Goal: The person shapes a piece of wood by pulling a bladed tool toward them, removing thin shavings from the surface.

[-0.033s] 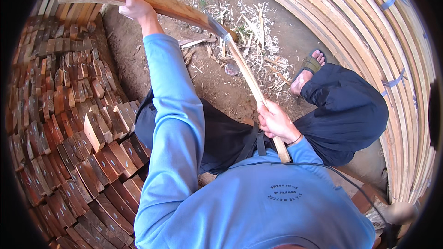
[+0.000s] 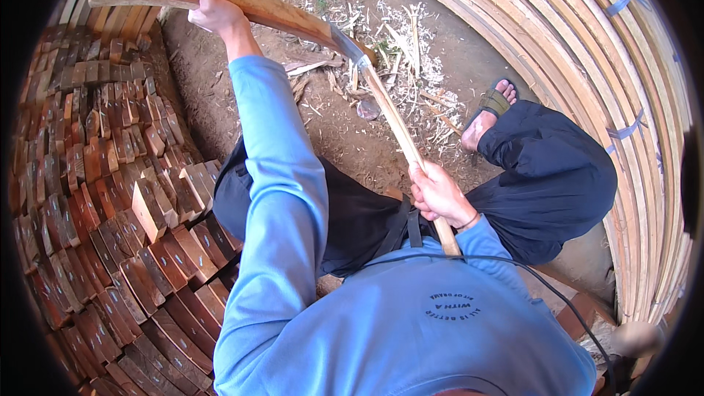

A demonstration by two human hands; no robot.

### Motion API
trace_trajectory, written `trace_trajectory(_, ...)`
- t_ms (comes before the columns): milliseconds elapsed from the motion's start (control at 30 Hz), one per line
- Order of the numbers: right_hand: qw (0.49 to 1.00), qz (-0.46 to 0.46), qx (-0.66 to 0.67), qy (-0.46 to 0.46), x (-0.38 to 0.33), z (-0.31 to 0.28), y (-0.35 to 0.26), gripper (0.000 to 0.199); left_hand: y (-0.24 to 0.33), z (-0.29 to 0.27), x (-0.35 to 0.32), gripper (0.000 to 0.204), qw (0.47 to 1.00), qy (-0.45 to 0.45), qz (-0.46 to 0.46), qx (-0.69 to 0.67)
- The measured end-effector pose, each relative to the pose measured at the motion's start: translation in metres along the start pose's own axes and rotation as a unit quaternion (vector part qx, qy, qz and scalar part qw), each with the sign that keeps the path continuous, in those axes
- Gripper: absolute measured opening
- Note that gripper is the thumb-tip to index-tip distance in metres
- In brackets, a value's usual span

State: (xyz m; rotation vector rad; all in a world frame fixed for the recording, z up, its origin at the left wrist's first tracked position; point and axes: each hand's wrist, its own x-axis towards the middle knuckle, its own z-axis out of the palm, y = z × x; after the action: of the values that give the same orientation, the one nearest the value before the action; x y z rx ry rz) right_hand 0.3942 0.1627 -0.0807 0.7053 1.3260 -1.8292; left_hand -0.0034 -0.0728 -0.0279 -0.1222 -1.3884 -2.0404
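My left hand [image 2: 218, 11] is closed around a broad, slightly curved wooden piece [image 2: 286, 16], raised at the upper left. It reaches from above the stacked wood toward the middle of the ground. My right hand [image 2: 441, 194] grips the lower part of a long, pale wooden handle [image 2: 392, 114], close to my waist. At the handle's far end is a short grey metal part [image 2: 347, 45], in contact with the near end of the wooden piece. How the metal sits against the wood I cannot make out exactly.
Tightly stacked short wooden blocks [image 2: 132, 213] fill the left side. Long curved wooden strips [image 2: 587, 51], tied with blue bands, bend around the right. Shavings and wood scraps [image 2: 400, 44] litter the dirt ground ahead. My sandalled foot [image 2: 488, 114] rests at right; a black cable [image 2: 543, 273] crosses my shirt.
The wooden piece's far end has shifted very slightly left. Both hands keep the same grips.
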Motion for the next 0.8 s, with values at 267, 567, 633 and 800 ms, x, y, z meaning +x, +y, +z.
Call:
trace_trajectory(267, 0.999, 0.016, 0.042, -0.011, 0.004, 0.004, -0.011, 0.025, -0.014, 0.012, 0.001, 0.028, 1.000, -0.013, 0.016, 0.014)
trace_trajectory(567, 0.998, -0.009, 0.061, -0.008, 0.013, 0.012, -0.013, 0.022, -0.003, 0.020, -0.015, 0.028, 0.999, -0.026, 0.014, -0.024)
trace_trajectory(633, 0.999, 0.019, 0.039, -0.003, -0.002, 0.000, -0.003, 0.022, 0.004, 0.019, -0.018, 0.028, 1.000, -0.015, 0.018, 0.016)
trace_trajectory(800, 0.999, -0.006, 0.015, 0.029, 0.025, 0.009, -0.016, 0.023, 0.003, 0.045, -0.033, 0.029, 0.996, -0.041, 0.070, 0.025)
